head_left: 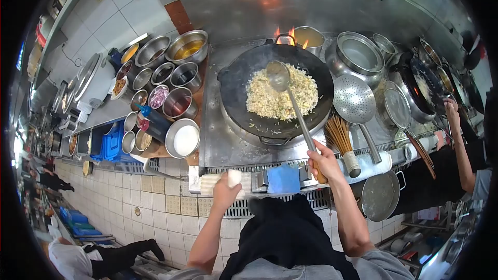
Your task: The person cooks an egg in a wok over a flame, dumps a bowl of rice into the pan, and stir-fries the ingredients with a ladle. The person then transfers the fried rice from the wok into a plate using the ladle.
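My right hand is closed around the wooden grip of a long-handled ladle. The ladle's bowl rests face down on a broad heap of fried rice with bits of green in it. That rice lies in a large black wok on the stove. Below the wok, at the stove's front edge, my left hand grips a white folded cloth; part of it is hidden by the fingers. Beside that hand a cream ridged cloth lies on the ledge.
Flames rise behind the wok, near a metal pot. Right of it are a perforated strainer and a bamboo brush. Leftward stand several seasoning bowls, a white-filled bowl and a squeeze bottle. Another person's hand works at the far right.
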Motion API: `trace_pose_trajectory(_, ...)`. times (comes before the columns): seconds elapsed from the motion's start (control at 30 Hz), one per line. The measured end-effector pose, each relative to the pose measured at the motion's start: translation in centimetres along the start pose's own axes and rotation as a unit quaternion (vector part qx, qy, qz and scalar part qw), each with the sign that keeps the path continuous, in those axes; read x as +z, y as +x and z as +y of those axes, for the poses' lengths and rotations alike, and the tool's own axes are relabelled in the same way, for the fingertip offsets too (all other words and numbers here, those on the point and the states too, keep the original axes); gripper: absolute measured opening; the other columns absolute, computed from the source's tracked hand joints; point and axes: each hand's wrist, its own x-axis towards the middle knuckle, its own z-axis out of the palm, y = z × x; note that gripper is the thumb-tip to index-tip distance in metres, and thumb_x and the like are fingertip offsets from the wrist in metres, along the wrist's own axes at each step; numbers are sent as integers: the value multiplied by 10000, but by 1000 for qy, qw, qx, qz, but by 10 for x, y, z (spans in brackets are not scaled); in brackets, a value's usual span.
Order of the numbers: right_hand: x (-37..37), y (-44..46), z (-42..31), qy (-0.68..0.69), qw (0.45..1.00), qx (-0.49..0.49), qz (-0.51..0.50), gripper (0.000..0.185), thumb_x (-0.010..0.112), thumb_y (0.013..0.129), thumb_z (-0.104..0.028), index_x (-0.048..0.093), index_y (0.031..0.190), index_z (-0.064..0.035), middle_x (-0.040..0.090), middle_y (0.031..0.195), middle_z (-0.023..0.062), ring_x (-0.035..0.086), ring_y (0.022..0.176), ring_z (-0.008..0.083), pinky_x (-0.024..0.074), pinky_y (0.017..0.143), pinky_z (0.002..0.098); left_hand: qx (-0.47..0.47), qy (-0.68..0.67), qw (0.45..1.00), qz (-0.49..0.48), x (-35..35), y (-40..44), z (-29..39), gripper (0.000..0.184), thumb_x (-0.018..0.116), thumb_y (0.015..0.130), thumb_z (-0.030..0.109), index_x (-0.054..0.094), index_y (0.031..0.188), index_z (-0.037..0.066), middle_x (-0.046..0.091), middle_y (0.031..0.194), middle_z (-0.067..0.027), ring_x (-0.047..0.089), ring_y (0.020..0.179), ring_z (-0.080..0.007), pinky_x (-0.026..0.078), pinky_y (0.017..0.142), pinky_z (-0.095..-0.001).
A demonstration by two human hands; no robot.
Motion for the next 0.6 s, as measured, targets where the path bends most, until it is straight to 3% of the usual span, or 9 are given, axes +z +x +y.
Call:
trace_pose_trajectory(0.03,-3,-1,2,2,1000,1,2,521,531,892,-75,374,1389,-89,482,601,7,422,391,91,342,343,239,1,1,1000,-3,-2,-3,-3,603,677,745,191,435,1274,29,597,1044,-209,627,882,-352,515,777,-409)
trace_pose_trajectory(0.07,-10,-1,6,-24,998,-43,34,553,539,884,-77,350,1404,-82,481,589,4,424,392,90,341,345,246,-53,-238,970,-18,-3,-6,-6,552,655,756,166,455,1248,20,606,1056,-179,628,906,-311,514,779,-383)
trace_pose_trajectory(0.1,-17,0,11,-52,993,-89,66,586,548,876,-78,326,1419,-75,481,577,1,425,392,89,339,346,252,-105,-464,879,-31,-4,-8,-7,501,634,766,141,475,1223,11,615,1068,-149,630,929,-269,513,781,-357)
trace_pose_trajectory(0.13,-20,-4,18,-69,988,-108,88,608,526,876,-56,287,1434,-59,471,570,3,424,389,85,339,348,246,-133,-538,832,-26,-2,-10,-9,453,610,795,116,486,1219,11,624,1032,-109,636,892,-212,528,737,-322)
trace_pose_trajectory(0.23,-21,-47,49,-95,986,-95,96,592,499,885,-43,274,1431,-33,469,561,3,432,387,77,358,352,248,-193,-603,767,-104,-5,-20,11,420,611,814,126,496,1198,1,629,1022,-122,645,885,-215,544,720,-341)
trace_pose_trajectory(0.4,-29,-133,36,-218,975,-5,34,602,549,873,-42,322,1429,-80,460,565,-28,408,406,46,338,356,219,-205,-635,731,-141,14,-16,46,389,627,863,210,519,1163,-12,641,979,-126,658,836,-220,557,683,-352)
trace_pose_trajectory(0.43,-40,-138,27,-325,944,-16,54,586,590,850,-75,380,1397,-76,568,582,54,544,469,128,435,457,276,-195,-642,728,-145,17,-9,53,396,608,877,240,519,1165,-16,646,985,-136,661,844,-229,556,687,-352)
trace_pose_trajectory(0.5,-62,-130,15,-471,875,-95,64,583,614,819,-96,421,1369,-102,639,682,168,635,576,250,500,582,344,-174,-653,722,-151,22,8,65,420,570,904,299,517,1170,-23,655,998,-156,668,861,-246,554,696,-354)
trace_pose_trajectory(0.6,-60,-88,-13,-546,825,-105,104,536,575,799,-111,457,1322,-82,620,771,264,602,769,448,485,714,468,-168,-657,727,-110,30,47,79,398,554,914,328,554,1087,-31,664,932,-152,672,791,-242,559,663,-350)
